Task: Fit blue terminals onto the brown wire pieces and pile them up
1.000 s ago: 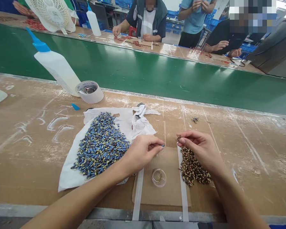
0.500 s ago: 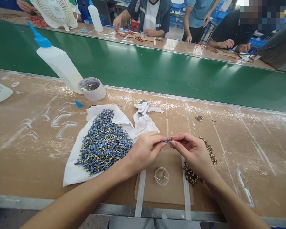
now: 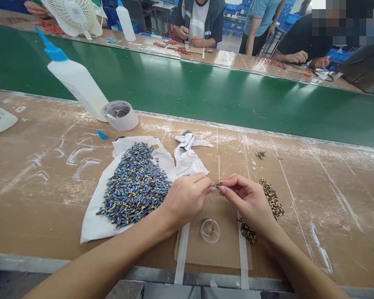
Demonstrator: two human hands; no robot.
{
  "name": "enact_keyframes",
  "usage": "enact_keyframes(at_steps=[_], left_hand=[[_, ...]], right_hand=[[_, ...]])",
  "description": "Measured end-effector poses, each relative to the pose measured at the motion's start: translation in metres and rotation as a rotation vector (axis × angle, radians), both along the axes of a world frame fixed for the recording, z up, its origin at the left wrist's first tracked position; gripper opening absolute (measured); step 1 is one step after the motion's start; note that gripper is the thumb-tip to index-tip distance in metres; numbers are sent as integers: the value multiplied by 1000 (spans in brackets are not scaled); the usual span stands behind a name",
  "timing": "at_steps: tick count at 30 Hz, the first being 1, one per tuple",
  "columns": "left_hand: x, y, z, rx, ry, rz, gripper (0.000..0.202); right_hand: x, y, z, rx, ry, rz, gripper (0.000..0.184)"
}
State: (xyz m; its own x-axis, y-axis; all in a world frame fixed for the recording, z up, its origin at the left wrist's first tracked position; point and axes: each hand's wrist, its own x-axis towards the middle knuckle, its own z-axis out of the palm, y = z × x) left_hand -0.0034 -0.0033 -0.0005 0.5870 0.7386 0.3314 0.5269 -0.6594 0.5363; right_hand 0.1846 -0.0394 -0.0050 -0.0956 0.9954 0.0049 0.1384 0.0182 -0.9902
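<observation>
My left hand (image 3: 188, 195) pinches a small blue piece (image 3: 216, 186) between thumb and forefinger. Fingertip to fingertip with it, my right hand (image 3: 249, 198) grips a tiny dark and gold piece (image 3: 220, 184), which meets the blue one. Left of my hands, a heap of blue, yellow and black pieces (image 3: 134, 187) lies on white paper (image 3: 90, 224). Partly behind my right hand is a pile of dark and gold pieces (image 3: 272, 199). Below my hands a small clear cup (image 3: 210, 231) with a thin stick in it stands on a taped cardboard sheet (image 3: 218, 255).
A white squeeze bottle (image 3: 77, 83) with a blue nozzle stands beside a tape roll (image 3: 121, 116) holding small items. Crumpled tissue (image 3: 188, 160) lies behind my left hand. Beyond the green belt (image 3: 187, 87), several people work at another bench, with a fan (image 3: 73, 16) on it.
My hands have shifted slightly left, and their fingertips stay together. Across the belt, one person's hand has drawn in toward their chest, and the standing person leans differently.
</observation>
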Motion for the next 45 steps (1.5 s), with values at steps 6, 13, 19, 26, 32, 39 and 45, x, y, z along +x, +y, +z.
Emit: enact_keyframes(at_steps=[6,13,19,26,32,39,45], left_hand=[[-2,2,1,147,85,-15,25],[-1,1,-3,143,95,-61,28],[-3,3,-1,54,120,-160,26],[-2,4,1,-154,62,-163,18],[1,4,5,-283,17,-112,17],[0,9,5,-336,-34,-120,9],[0,8,4,-266,36,-138,21]], right_hand=[[-3,-2,1,-63,98,22,8],[-3,-5,-4,66,-66,67,9],[0,-5,-3,24,-144,155,13],[-4,-7,-12,-25,-99,165,14],[-4,-7,-10,27,-131,119,13],[2,-2,-3,-96,6,33,14],[5,-2,-4,-104,17,29,14]])
